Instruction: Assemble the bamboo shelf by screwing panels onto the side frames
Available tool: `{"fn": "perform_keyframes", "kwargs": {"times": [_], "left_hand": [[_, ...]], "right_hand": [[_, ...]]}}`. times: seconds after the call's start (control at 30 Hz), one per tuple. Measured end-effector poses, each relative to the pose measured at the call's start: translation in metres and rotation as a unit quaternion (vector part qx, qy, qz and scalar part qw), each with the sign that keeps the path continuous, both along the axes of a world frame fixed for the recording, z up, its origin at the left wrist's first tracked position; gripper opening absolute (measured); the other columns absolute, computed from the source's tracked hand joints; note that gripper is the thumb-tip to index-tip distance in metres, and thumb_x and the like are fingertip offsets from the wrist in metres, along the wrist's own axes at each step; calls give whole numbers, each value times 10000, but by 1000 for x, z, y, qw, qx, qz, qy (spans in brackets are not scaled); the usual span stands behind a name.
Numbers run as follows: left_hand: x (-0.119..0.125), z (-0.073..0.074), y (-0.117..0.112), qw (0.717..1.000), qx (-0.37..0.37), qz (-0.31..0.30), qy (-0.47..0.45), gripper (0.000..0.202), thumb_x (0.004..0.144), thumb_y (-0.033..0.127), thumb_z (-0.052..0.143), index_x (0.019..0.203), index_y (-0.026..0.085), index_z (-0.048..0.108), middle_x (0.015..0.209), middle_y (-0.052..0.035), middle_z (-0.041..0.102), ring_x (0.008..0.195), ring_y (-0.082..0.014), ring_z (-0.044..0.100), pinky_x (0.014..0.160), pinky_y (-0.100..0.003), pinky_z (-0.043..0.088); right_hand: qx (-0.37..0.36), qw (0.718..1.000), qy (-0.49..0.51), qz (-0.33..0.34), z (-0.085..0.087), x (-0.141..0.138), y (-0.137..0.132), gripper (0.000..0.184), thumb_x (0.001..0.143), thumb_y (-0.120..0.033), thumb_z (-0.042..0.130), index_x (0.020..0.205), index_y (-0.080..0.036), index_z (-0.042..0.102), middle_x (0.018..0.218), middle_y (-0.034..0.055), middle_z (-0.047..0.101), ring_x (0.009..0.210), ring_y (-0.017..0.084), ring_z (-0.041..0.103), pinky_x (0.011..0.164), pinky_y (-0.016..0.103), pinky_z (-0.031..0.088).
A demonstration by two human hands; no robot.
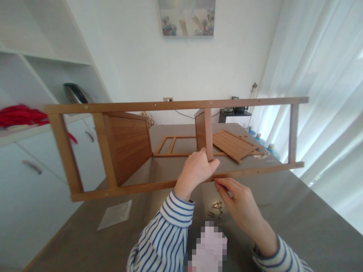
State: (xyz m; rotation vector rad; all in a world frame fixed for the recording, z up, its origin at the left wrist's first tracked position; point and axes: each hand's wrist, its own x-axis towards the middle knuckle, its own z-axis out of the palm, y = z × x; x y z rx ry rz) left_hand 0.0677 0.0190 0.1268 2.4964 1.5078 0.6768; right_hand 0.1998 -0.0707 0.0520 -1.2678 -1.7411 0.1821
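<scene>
Brown wood forms the ladder-like frame I hold on edge over the grey bench, my left hand gripping its middle crossbar, my right hand pinched closed at its lower rail, contents hidden, two boards seemingly joined, a loose panel and screws apparently left, white curtains beyond.

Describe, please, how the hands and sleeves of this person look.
The left sleeve and right sleeve are white with dark blue stripes; the left one looks loose and gathers into a cuff at the wrist. The left hand and right hand are bare: no glove, ring or watch shows.
</scene>
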Motion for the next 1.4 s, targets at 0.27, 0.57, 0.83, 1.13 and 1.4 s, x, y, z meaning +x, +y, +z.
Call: {"fn": "perform_keyframes", "kwargs": {"times": [0.27,0.57,0.83,1.13,1.4], "left_hand": [[1,1,-1,1000,1,1,4,225,830,362,445,917,199,573,874,-85,715,813,-255,677,644,-306,440],[1,-1,1,1000,7,0,5,227,826,367,443,913,197,566,855,-85,713,804,-262,677,655,-316,447],[0,-3,1,1000,10,1,7,244,836,377,433,926,200,575,866,-86,712,798,-258,675,643,-313,446],[0,-4,1,1000,20,2,13,247,844,384,423,914,199,572,864,-91,708,803,-259,674,662,-316,458],[0,-7,2,1000,24,-1,14,226,839,383,418,863,205,555,798,-79,696,766,-256,672,645,-318,452]], "right_hand": [[-33,998,33,-46,5,-4,3,154,911,-251,562,972,-204,696,960,36,747,839,172,694,765,281,525],[-17,999,23,-44,2,-4,6,118,911,-248,578,952,-204,680,928,26,728,811,159,668,733,274,501],[-4,999,-6,-43,1,-2,-5,161,923,-282,563,1022,-193,654,953,39,716,812,151,658,747,263,511],[-110,982,-116,-101,-38,72,-51,219,961,-342,470,989,-233,658,901,28,694,799,166,662,737,278,496],[-273,916,-267,-121,-72,106,-57,343,965,-467,393,927,-258,662,924,56,716,859,227,689,751,335,488]]}}
